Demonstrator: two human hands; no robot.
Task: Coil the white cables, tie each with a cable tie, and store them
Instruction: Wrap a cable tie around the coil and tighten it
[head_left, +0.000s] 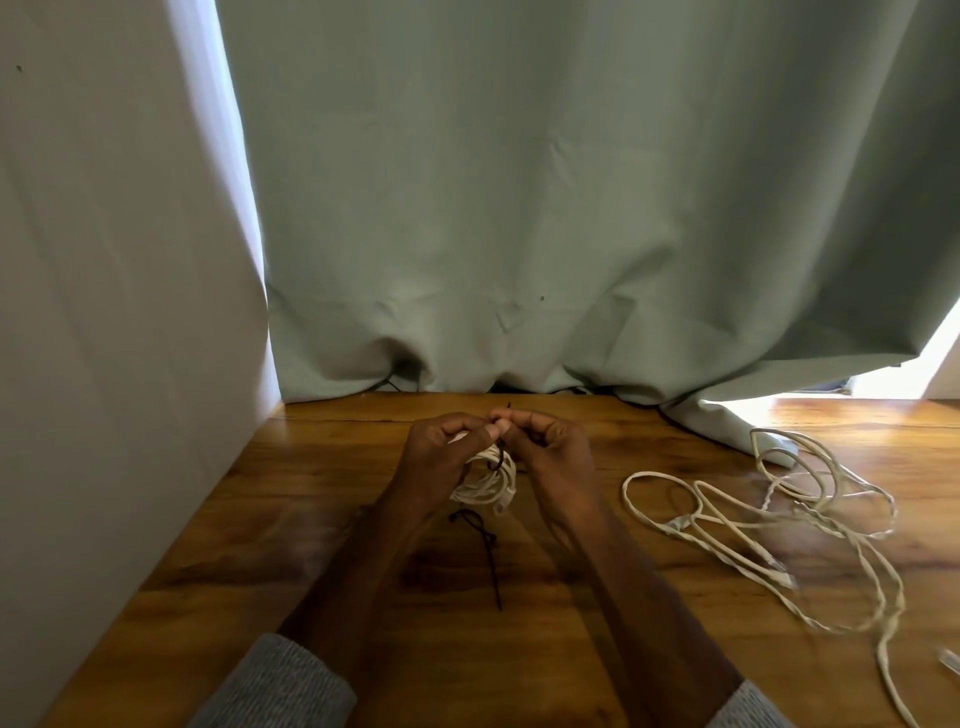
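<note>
A coiled white cable (488, 480) hangs between my two hands above the wooden table (260, 519). My left hand (441, 457) grips the coil from the left. My right hand (545, 441) pinches a thin black cable tie (501, 457) that wraps round the coil, its end sticking up past my fingertips. Loose black cable ties (485, 545) lie on the table just below the coil. To the right, loose white cables (779, 519) sprawl uncoiled across the table.
A grey-green curtain (571, 208) hangs along the table's back edge and drapes onto it at the right. A white wall (104, 312) bounds the left side. A small clear object (948, 662) lies at the right edge.
</note>
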